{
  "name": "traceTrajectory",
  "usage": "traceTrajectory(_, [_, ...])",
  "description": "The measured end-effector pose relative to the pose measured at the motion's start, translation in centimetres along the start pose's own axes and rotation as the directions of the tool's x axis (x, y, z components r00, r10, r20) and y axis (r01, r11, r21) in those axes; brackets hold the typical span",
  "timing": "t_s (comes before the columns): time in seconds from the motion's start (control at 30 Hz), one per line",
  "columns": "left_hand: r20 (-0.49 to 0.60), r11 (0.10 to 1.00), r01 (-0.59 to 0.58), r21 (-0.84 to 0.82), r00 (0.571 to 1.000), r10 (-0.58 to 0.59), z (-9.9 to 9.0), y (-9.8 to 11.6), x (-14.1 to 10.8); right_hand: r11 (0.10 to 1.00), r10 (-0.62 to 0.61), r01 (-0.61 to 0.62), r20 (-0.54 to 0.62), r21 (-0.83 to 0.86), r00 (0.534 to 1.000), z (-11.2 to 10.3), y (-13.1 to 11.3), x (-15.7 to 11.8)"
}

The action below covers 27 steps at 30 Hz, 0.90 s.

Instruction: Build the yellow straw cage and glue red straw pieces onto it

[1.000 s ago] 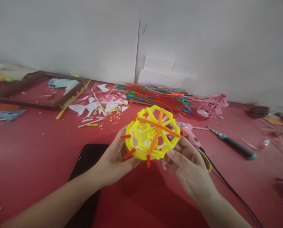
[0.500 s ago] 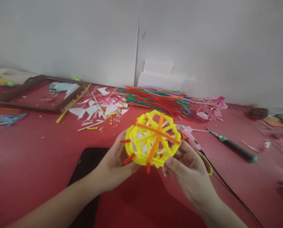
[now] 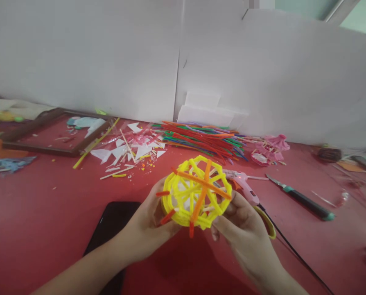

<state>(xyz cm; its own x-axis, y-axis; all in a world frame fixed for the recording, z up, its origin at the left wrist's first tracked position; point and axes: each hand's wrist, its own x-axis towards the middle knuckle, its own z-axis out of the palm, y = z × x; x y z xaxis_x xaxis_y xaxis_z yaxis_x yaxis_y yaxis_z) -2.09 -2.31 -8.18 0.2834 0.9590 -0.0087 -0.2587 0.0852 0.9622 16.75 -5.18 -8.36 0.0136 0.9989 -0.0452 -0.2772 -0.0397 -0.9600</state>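
Note:
A round yellow craft piece (image 3: 183, 217), built of fuzzy yellow strips over pale sticks, is held up above the red table. Two orange strips (image 3: 205, 184) cross on its face, and short red ends stick out at its left and lower edge. My left hand (image 3: 154, 217) is closed around its left side, with some fingers hidden behind it. At the lower right side, my right hand (image 3: 238, 217) grips the piece between thumb and fingers.
Behind lies a pile of coloured pipe cleaners (image 3: 201, 141), beside paper scraps (image 3: 118, 151) and a brown frame (image 3: 38, 149). A pink glue gun (image 3: 246, 188), a cutter (image 3: 307, 203) and a pink craft item (image 3: 270, 149) are on the right. A black phone (image 3: 118, 217) lies front left.
The view has tilted up, so the table, hands and craft piece appear lower in the picture. Both hands keep the same hold on the piece.

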Motion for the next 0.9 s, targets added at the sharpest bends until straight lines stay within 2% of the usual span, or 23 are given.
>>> traceTrajectory(0.17, [0.017, 0.999, -0.034, -0.024, 0.999, 0.034, 0.5, 0.3, 0.1, 0.997, 0.007, -0.007, 0.001, 0.077, 1.000, 0.1, 0.0, 0.1])
traceTrajectory(0.3, [-0.044, 0.999, -0.005, -0.046, 0.999, 0.003, 1.0, 0.5, -0.2, 0.993, 0.029, -0.028, -0.009, 0.111, 1.000, 0.1, 0.2, 0.2])
traceTrajectory(0.53, [-0.062, 0.996, 0.037, -0.083, 0.997, -0.042, 0.8, 0.3, -0.3, 0.995, -0.015, 0.016, -0.010, 0.098, 1.000, -0.1, 0.3, 0.3])
traceTrajectory(0.6, [-0.048, 0.992, 0.076, -0.098, 0.996, -0.081, 0.5, 0.2, -0.3, 0.998, -0.043, 0.045, -0.031, 0.046, 0.999, -0.4, 0.3, 0.3])
traceTrajectory(0.7, [-0.006, 0.987, 0.132, -0.097, 0.991, -0.133, -0.1, 0.3, -0.3, 0.985, -0.113, 0.105, -0.047, -0.139, 0.993, -0.7, 0.5, 0.5])
traceTrajectory(0.9, [0.048, 0.978, 0.182, -0.103, 0.983, -0.178, -0.8, -0.4, -0.2, 0.871, -0.190, 0.208, 0.087, -0.444, 0.978, -0.8, 1.0, 0.7])
